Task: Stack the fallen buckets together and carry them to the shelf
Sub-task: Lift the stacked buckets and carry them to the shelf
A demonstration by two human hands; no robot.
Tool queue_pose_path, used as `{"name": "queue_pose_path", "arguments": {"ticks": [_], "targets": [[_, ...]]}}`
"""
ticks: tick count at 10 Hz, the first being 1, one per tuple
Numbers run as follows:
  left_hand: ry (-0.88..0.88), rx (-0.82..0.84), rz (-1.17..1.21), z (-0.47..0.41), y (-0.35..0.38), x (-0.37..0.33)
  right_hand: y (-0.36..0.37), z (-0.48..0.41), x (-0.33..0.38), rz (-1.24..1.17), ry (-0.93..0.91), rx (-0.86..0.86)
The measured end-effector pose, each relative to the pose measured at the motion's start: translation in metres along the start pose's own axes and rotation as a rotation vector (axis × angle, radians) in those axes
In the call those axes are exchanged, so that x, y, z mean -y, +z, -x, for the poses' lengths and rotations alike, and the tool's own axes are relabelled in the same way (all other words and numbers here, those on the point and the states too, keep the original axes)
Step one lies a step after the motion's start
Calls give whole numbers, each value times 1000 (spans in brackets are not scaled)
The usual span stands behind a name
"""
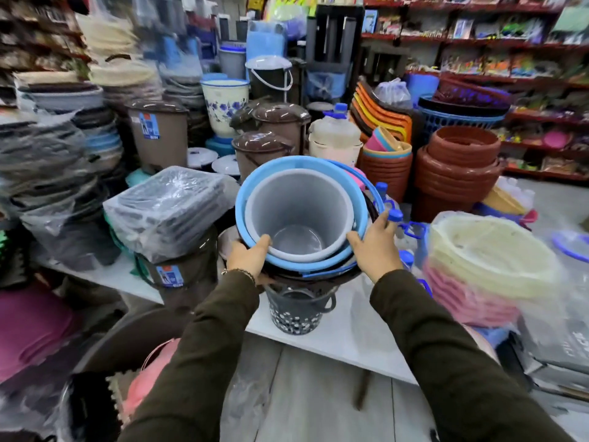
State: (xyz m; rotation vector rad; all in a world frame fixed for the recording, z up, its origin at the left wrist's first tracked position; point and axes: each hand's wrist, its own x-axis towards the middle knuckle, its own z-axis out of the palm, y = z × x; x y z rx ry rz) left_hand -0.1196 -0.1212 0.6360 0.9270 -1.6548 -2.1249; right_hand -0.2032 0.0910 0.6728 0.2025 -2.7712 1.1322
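Observation:
A nested stack of buckets (pixel 299 215) sits at the middle of the view, a grey bucket inside a light blue one, with darker rims and a blue handle beneath them. The stack rests on a dark patterned bucket (pixel 294 315) standing on the white shelf (pixel 350 342). My left hand (pixel 248 258) grips the stack's near left rim, thumb over the blue edge. My right hand (pixel 376 242) holds the near right rim, thumb hooked inside. Both sleeves are dark.
Brown lidded bins (pixel 159 132) and a plastic-wrapped pack (pixel 169 208) crowd the left. Terracotta pots (pixel 459 167) and wrapped cream and pink basins (pixel 490 266) stand on the right. Red store shelves (pixel 510 43) fill the back right. Grey floor lies below the shelf edge.

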Motion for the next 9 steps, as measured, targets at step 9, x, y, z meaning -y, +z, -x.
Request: {"name": "queue_pose_path", "arguments": {"ticks": [9], "targets": [[-59, -121, -1022, -199, 29, 123, 184, -88, -135, 0, 513, 307]]}}
